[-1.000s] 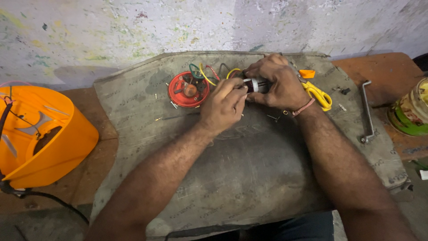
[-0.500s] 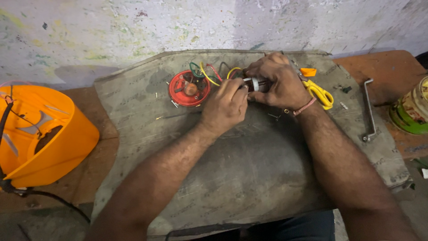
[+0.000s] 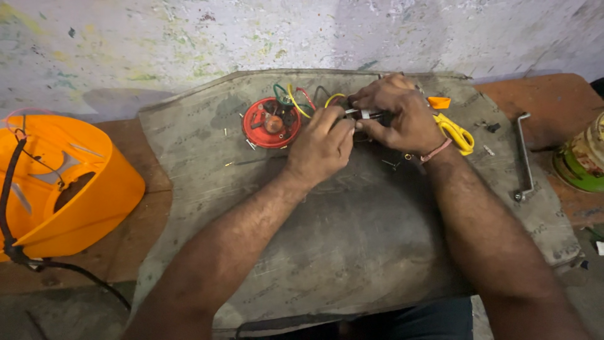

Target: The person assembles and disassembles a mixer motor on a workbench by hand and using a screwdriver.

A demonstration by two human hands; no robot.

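— What do we count?
— One red round part (image 3: 272,123) with coloured wires, one yellow scissors (image 3: 454,132), one orange housing (image 3: 60,182) far left.
— And our grip?
— Left hand (image 3: 322,150) and right hand (image 3: 402,116) both pinch closed on one small black piece (image 3: 370,114), just right of the red part.

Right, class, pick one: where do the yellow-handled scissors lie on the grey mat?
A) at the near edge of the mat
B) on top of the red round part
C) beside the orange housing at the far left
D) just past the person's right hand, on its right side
D: the yellow-handled scissors lie on the grey mat right beside the right hand, on its right, away from the red round part.
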